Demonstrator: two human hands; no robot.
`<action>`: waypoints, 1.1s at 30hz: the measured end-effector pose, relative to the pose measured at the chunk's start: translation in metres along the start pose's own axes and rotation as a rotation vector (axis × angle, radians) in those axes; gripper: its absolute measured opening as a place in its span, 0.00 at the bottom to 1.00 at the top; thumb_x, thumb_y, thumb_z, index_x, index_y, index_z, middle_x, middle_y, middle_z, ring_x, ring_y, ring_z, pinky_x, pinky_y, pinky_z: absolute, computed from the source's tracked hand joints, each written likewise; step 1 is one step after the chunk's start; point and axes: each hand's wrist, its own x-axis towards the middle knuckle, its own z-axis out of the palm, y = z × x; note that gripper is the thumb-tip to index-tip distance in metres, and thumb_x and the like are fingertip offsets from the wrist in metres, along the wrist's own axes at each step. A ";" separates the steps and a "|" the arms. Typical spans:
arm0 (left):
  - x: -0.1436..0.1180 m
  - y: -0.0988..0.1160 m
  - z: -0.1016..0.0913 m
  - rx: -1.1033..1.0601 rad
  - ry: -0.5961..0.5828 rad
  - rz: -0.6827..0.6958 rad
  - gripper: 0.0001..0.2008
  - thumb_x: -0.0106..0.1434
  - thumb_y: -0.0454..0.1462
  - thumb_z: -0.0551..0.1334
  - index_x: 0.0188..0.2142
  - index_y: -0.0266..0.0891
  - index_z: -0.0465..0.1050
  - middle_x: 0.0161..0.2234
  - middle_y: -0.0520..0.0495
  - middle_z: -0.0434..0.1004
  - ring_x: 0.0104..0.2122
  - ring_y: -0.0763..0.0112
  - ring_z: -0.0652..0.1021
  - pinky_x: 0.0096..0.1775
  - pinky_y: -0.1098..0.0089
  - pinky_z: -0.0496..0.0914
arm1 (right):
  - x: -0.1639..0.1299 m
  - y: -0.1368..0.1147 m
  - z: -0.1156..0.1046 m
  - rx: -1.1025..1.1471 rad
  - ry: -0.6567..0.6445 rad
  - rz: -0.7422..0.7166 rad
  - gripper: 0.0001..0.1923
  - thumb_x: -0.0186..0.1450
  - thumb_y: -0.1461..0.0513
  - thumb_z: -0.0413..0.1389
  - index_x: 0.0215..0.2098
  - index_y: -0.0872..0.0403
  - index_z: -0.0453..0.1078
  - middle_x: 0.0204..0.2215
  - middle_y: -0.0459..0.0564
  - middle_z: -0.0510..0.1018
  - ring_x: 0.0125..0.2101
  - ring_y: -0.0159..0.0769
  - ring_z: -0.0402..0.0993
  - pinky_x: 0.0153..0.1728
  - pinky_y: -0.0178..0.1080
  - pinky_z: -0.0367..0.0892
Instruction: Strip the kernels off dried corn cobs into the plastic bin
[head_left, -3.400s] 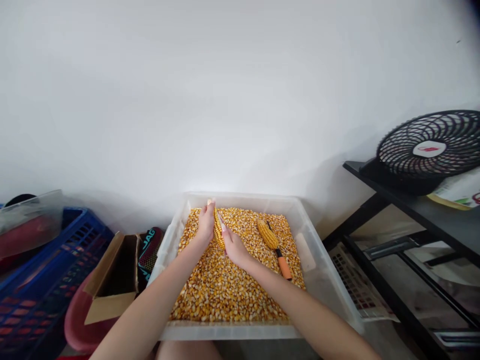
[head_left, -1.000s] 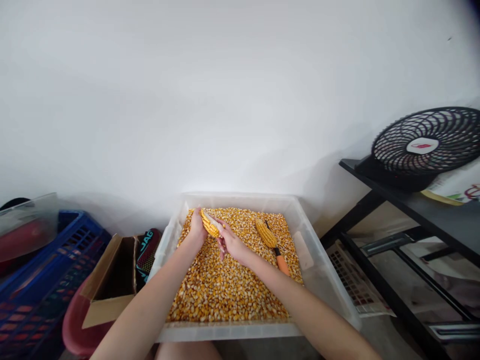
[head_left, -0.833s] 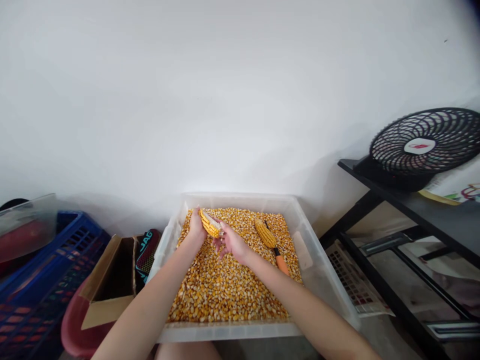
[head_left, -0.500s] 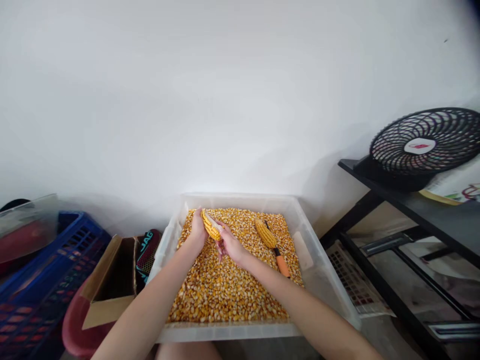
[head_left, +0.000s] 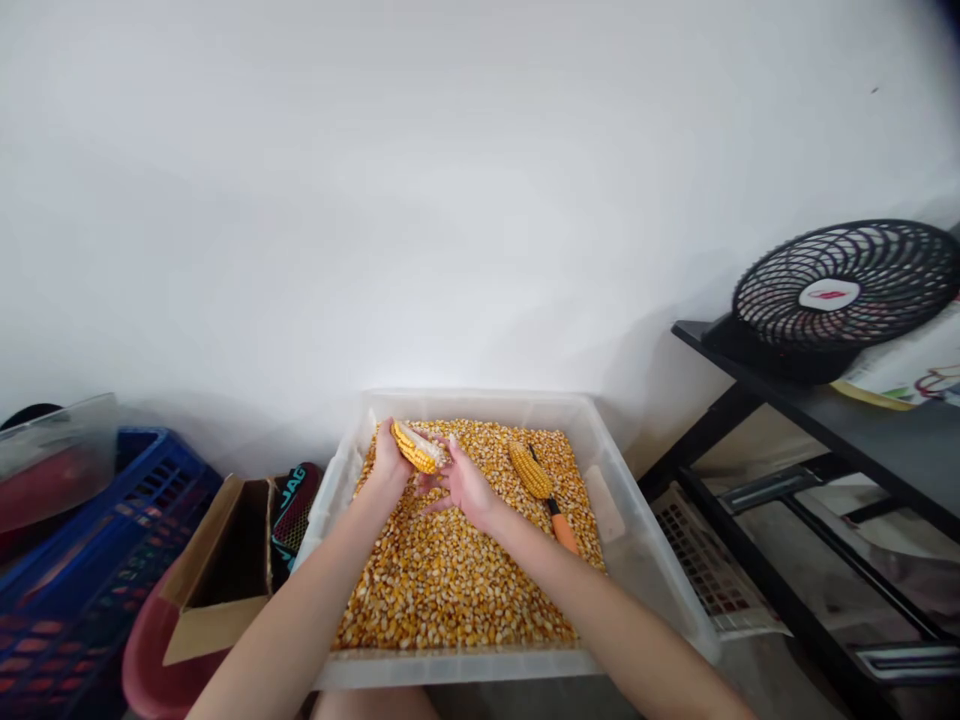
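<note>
A clear plastic tub (head_left: 645, 570) holds a deep layer of loose yellow corn kernels (head_left: 450, 580). My left hand (head_left: 388, 462) grips a partly stripped corn cob (head_left: 417, 447) above the tub's far left corner. My right hand (head_left: 461, 483) is beside the cob, its fingers spread and touching the cob's right end. A second, whole corn cob (head_left: 530, 470) lies on the kernels to the right, stuck on a tool with an orange handle (head_left: 566, 531).
A blue crate (head_left: 82, 590) and an open cardboard box (head_left: 225, 560) stand at left, with a red basin under the box. A black shelf (head_left: 862, 420) carries a black fan (head_left: 840, 300) at right. A white wall rises behind.
The cob has tipped from upright to lying sideways in my left hand. My right hand has opened beside it, fingers spread. The view shifted slightly.
</note>
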 end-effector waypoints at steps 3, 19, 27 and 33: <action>-0.002 0.003 0.004 -0.088 -0.086 0.107 0.19 0.56 0.50 0.53 0.20 0.36 0.64 0.15 0.50 0.66 0.18 0.70 0.71 0.28 0.67 0.70 | 0.002 -0.003 -0.002 0.046 0.126 0.121 0.29 0.58 0.40 0.41 0.47 0.49 0.61 0.26 0.46 0.72 0.22 0.31 0.69 0.22 0.38 0.68; -0.032 0.008 0.013 0.368 -0.822 -0.235 0.22 0.55 0.35 0.56 0.50 0.36 0.65 0.48 0.39 0.70 0.46 0.56 0.71 0.45 0.56 0.65 | 0.014 -0.043 -0.060 -0.102 0.511 -0.418 0.21 0.46 0.56 0.62 0.38 0.51 0.65 0.30 0.43 0.73 0.29 0.32 0.70 0.24 0.33 0.66; -0.042 -0.033 0.013 0.768 -0.759 -0.402 0.27 0.55 0.55 0.53 0.43 0.35 0.67 0.25 0.45 0.73 0.21 0.69 0.73 0.27 0.68 0.67 | 0.013 -0.040 -0.053 -0.037 0.436 -0.490 0.35 0.49 0.58 0.61 0.53 0.43 0.53 0.32 0.41 0.72 0.32 0.33 0.70 0.33 0.36 0.66; -0.059 -0.051 0.021 0.791 -0.691 0.097 0.25 0.49 0.42 0.65 0.46 0.37 0.66 0.32 0.44 0.73 0.37 0.62 0.73 0.39 0.66 0.66 | 0.012 -0.040 -0.045 -0.175 0.427 -0.438 0.22 0.55 0.52 0.55 0.47 0.47 0.61 0.35 0.45 0.73 0.36 0.36 0.70 0.36 0.38 0.66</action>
